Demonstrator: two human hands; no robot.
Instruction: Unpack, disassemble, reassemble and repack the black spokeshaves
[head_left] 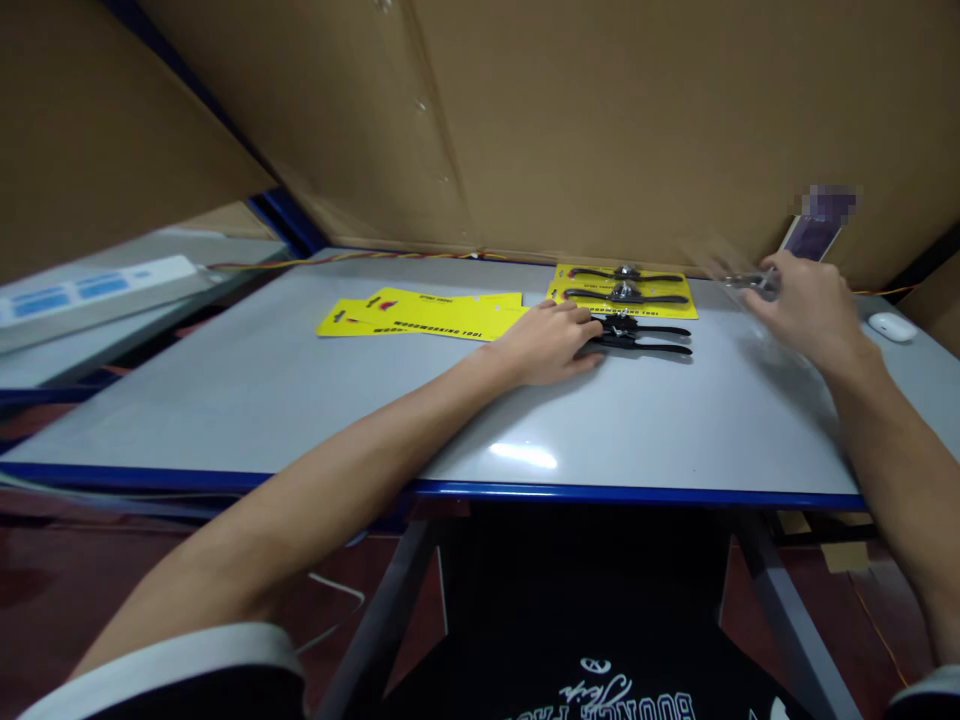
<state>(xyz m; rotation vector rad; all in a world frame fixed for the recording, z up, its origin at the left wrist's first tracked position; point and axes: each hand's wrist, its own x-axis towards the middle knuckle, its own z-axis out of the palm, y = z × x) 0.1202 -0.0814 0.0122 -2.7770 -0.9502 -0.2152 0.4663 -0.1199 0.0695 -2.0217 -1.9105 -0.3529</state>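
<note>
My left hand (551,343) reaches to the middle of the table, its fingers bent round the left ends of two black spokeshaves (649,339) lying side by side. Their left handles are hidden under it. On the right, my right hand (810,305) is raised above the tabletop and grips a clear plastic blister shell (759,282), smeared by motion. Just behind the loose spokeshaves, yellow backing cards (556,290) carry two more spokeshaves (626,293), seemingly under clear plastic. Left of my left hand, flat yellow cards (450,312) printed "woodworking tool" overlap one another.
A white earbud-case-like object (892,326) lies at the right. Behind my right hand a purple, partly pixelated item (814,225) leans on the cardboard wall (600,130). A twisted cable (360,256) runs along the back edge. A white power strip (105,295) sits on the left table.
</note>
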